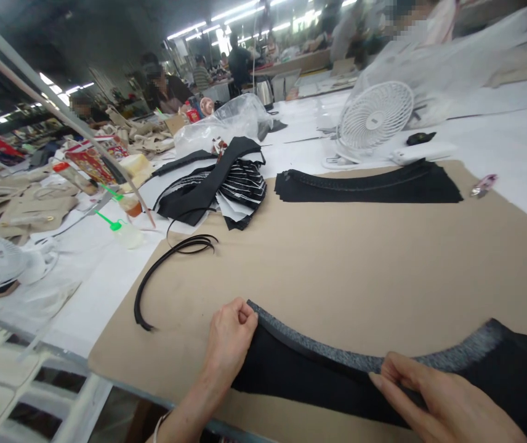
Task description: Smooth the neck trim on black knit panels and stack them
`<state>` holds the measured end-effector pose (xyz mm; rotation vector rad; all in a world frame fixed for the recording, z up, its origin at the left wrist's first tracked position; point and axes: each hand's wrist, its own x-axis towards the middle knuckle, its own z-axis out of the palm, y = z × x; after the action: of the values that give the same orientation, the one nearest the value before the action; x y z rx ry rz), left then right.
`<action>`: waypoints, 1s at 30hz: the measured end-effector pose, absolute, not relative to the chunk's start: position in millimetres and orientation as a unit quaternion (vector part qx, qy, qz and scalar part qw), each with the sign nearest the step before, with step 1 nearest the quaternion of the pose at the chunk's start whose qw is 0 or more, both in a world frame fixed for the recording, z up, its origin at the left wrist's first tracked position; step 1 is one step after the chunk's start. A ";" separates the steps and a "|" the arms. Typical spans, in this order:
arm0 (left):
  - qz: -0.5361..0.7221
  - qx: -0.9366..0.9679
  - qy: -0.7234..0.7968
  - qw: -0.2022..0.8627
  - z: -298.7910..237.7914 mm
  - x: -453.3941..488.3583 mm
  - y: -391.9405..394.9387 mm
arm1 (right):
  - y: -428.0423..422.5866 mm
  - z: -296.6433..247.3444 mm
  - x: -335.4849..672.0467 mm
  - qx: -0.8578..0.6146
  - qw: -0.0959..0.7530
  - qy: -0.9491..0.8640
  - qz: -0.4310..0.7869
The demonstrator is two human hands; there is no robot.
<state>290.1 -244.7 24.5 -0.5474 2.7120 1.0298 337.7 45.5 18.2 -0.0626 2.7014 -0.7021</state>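
A black fabric piece with a curved grey strip along its upper edge lies on the brown board in front of me. My left hand pinches the left end of this piece at its upper corner. Farther right, my right hand is closed on a dark narrow strip that runs along the inner side of the grey edge. The fingers of the right hand partly cover the strip and the fabric beneath.
The brown board bears a stack of black pieces, a bundle of black strips and a black-and-white pile. White fans, a green-tipped bottle and a small pink tool stand or lie around. Several people are in the background.
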 end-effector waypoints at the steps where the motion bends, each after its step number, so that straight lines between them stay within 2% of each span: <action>1: 0.338 -0.180 0.920 0.088 26.3 291.1 -243.5 | 42.9 23.7 337.1 -0.018 0.215 0.948 -0.233; 3: 0.317 -0.173 0.929 0.082 29.2 293.6 -240.6 | 37.9 33.8 335.8 0.000 0.256 0.944 -0.207; 6: 0.297 -0.151 0.941 0.064 30.8 298.3 -236.5 | 32.2 43.6 334.3 0.022 0.267 0.945 -0.188; 12: 0.286 -0.111 0.949 -0.069 26.4 303.0 -239.5 | 29.4 45.9 334.1 0.027 0.277 0.944 -0.176; 16: 0.294 0.074 0.947 -0.110 15.4 302.6 -247.0 | 30.9 44.6 335.2 0.019 0.275 0.943 -0.184; 21: 0.243 0.259 0.918 -0.176 5.4 301.9 -261.2 | 28.5 52.5 332.6 0.022 0.296 0.941 -0.164; 26: 0.163 0.362 0.907 -0.139 14.4 305.8 -279.6 | 25.0 65.3 328.2 0.033 0.317 0.935 -0.153; 30: 0.083 0.369 0.919 -0.116 22.1 313.7 -285.5 | 25.0 69.6 325.4 0.032 0.311 0.936 -0.162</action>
<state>313.7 -285.5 22.1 1.2526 3.1200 0.2827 325.4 25.0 69.6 0.0858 2.4707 -0.4283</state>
